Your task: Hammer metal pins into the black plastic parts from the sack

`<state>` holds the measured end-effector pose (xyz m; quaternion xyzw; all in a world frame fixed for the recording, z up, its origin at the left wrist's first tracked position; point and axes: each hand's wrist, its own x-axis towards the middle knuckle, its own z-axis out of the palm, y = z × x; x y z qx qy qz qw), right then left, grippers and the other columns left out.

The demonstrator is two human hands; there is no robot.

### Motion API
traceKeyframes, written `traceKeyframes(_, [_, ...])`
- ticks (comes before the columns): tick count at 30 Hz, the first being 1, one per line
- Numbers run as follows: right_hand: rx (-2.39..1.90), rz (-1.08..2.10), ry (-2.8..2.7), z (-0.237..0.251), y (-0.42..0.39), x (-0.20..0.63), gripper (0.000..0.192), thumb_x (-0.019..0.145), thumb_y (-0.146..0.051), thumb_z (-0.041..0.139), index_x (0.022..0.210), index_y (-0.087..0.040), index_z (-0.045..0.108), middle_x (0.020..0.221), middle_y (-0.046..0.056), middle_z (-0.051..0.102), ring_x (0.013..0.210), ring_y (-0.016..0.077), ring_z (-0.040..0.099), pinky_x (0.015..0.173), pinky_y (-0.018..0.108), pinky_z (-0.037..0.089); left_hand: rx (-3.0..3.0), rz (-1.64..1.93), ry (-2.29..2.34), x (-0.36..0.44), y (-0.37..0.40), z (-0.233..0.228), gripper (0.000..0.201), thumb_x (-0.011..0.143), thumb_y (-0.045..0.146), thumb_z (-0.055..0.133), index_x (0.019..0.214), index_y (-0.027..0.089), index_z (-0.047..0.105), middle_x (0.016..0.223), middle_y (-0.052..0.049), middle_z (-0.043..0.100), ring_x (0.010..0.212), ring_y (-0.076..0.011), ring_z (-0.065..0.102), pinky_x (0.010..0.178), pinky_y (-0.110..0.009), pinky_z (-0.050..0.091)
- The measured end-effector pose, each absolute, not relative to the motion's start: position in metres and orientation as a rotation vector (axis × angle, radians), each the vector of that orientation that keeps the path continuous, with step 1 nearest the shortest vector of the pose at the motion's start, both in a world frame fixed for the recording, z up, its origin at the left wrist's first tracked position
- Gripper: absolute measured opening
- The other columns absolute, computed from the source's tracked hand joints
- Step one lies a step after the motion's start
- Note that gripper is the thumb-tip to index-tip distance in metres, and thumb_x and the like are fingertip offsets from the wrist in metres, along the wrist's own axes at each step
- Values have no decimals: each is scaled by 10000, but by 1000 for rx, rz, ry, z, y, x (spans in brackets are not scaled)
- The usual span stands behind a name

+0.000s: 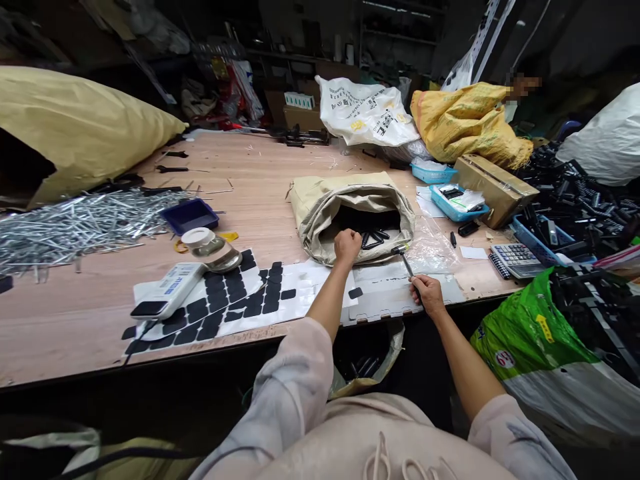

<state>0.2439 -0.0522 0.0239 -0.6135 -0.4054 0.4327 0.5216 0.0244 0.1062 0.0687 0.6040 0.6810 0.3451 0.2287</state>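
Note:
My right hand [427, 293] is closed around the lower end of a thin black stick with a short crosswise head [411, 268]. Its head end rests at the front lip of a beige sack [310, 207]. The sack lies on its side with its mouth towards me, and several short black tubular pieces [374, 239] show inside. At the left part of that mouth is my left hand [349, 245], its fingers curled together. Whatever the fingers may hold is hidden.
Left lie a heap of metal rods [95, 223], a dark blue tray [190, 217], a lidded jar [213, 250] and a white device [173, 290]. Right are blue baskets [457, 203], a cardboard box [495, 190], a calculator [517, 260] and a green sack [535, 327]. Below the table edge hangs an open bag [395, 350].

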Motion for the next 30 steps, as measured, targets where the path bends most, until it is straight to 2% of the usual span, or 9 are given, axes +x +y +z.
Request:
traceKeyframes(4, [-1462, 1042, -951, 23, -52, 244, 348, 726, -508, 707, 752, -162, 683, 579, -20, 582, 392, 86, 470, 314, 194, 356, 1604, 677, 1999, 30, 138, 50, 135, 833, 245, 678, 906, 159, 753, 1050, -169, 727, 977, -288, 676, 818, -361, 482])
traceKeyframes(7, [-1466, 1038, -948, 22, -52, 245, 335, 739, -495, 704, 766, -161, 692, 587, -11, 593, 401, 91, 482, 316, 195, 364, 1621, 642, 2013, 29, 141, 45, 143, 813, 220, 705, 937, 159, 742, 1101, -167, 703, 990, -293, 664, 821, -374, 487])
traceKeyframes(10, [-1450, 1037, -951, 21, -52, 247, 333, 750, -494, 707, 777, -161, 704, 587, -8, 601, 404, 95, 490, 317, 198, 373, 1727, 877, 1956, 21, 127, 50, 151, 874, 273, 672, 968, 171, 732, 1047, -126, 687, 978, -255, 640, 854, -363, 489])
traceKeyframes(13, [-1436, 1042, -958, 20, -52, 248, 333, 752, -492, 709, 776, -160, 711, 589, -9, 604, 402, 91, 489, 320, 197, 376, 1972, 1109, 1652, 11, 91, 53, 200, 921, 318, 637, 1056, 194, 717, 1019, -79, 670, 941, -212, 612, 857, -340, 491])
traceKeyframes(17, [-1454, 1044, -963, 22, -52, 247, 337, 744, -495, 715, 774, -160, 711, 587, -7, 602, 403, 93, 489, 319, 198, 374, 2222, 931, 1283, 4, 32, 37, 176, 913, 292, 664, 1059, 219, 732, 977, -52, 667, 937, -209, 581, 846, -337, 477])
traceKeyframes(21, [-1500, 984, -1023, 23, -54, 244, 338, 733, -500, 729, 777, -165, 719, 587, -10, 600, 406, 97, 494, 333, 204, 389, 2230, 758, 1386, 3, 13, 13, 185, 917, 291, 669, 1060, 221, 763, 952, -60, 639, 935, -223, 541, 837, -349, 455])
traceKeyframes(25, [-1565, 898, -1116, 22, -58, 243, 352, 744, -520, 709, 809, -175, 740, 579, -12, 603, 408, 116, 502, 357, 231, 416, 2178, 768, 1408, 5, 20, 5, 227, 908, 317, 689, 1105, 242, 771, 965, -52, 630, 940, -219, 528, 847, -347, 450])
traceKeyframes(28, [-1610, 767, -1253, 21, -61, 244, 342, 779, -498, 672, 853, -178, 767, 595, 5, 645, 459, 154, 567, 435, 265, 480, 2141, 776, 1412, 5, 22, 5, 235, 894, 322, 706, 1111, 266, 776, 968, -45, 625, 936, -214, 529, 845, -341, 451])
traceKeyframes(30, [-1618, 621, -1382, 21, -63, 244, 315, 796, -468, 657, 861, -186, 781, 671, 33, 710, 581, 198, 658, 567, 299, 548, 2127, 777, 1415, 6, 22, 6, 236, 890, 323, 710, 1111, 278, 779, 965, -41, 622, 939, -213, 530, 845, -341, 452])
